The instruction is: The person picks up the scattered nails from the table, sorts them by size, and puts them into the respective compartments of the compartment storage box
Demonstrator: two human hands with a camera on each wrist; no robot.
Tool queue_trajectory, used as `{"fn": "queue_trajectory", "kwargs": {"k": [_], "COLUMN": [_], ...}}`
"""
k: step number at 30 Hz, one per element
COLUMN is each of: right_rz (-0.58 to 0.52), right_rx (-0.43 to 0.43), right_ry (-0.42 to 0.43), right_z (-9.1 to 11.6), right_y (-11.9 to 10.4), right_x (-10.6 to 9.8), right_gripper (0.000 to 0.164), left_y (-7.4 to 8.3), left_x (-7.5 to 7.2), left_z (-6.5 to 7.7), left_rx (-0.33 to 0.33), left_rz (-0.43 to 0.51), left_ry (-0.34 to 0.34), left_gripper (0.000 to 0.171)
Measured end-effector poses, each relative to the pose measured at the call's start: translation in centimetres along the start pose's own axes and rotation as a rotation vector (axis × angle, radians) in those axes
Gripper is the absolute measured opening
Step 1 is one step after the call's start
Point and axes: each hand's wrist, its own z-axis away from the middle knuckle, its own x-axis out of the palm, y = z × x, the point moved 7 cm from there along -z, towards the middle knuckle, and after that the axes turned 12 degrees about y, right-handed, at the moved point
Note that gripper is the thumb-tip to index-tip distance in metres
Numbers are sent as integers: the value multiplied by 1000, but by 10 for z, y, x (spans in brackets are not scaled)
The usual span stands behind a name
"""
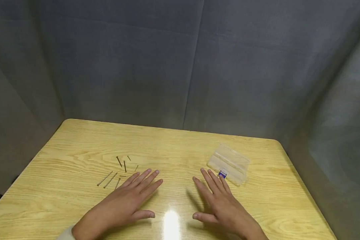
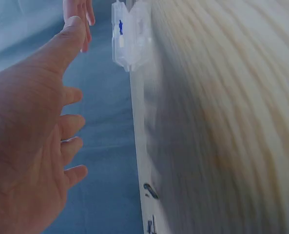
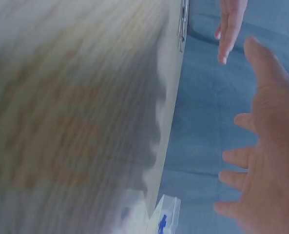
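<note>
My left hand (image 1: 127, 201) is held above the table with its fingers straight and thumb spread, holding nothing. Just beyond and left of its fingertips lie several loose screws (image 1: 110, 180) of different lengths; the hand partly covers the nearest one. Across from it, my right hand (image 1: 223, 206) also hovers with fingers extended and nothing in its grasp. A clear plastic box (image 1: 231, 163) with a blue latch (image 1: 222, 174) lies beyond the right fingertips, which overlap its near edge in the head view. In the left wrist view, a gap separates the left hand (image 2: 37, 126) from the tabletop.
The light wood-grain table (image 1: 168, 146) has rounded far corners. Grey curtains (image 1: 132, 66) hang behind it and at both sides. A bright light reflection (image 1: 171, 223) shows on the tabletop between the hands.
</note>
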Motion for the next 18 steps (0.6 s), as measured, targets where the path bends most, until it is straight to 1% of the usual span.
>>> {"fn": "queue_trajectory", "kwargs": {"k": [3,7,14,18], "right_rz": [29,63,41,52], "right_rx": [8,23,86,132], "right_ry": [15,37,97,104], "right_z": [3,7,15,19], "right_y": [5,15,36,48], "right_x": [-3,-8,-20,-25], "right_gripper": [92,88,83,81], "left_y": [-6,-12,-21,-27], "left_x": [-3,-10,-13,-15], "left_z": [5,11,21,27], "left_rx": [-29,-51,-82,-101], "left_rz": [-5,-19,-17,-23], "left_ry": [7,41,62,90], "left_gripper": [86,85,82,82]}}
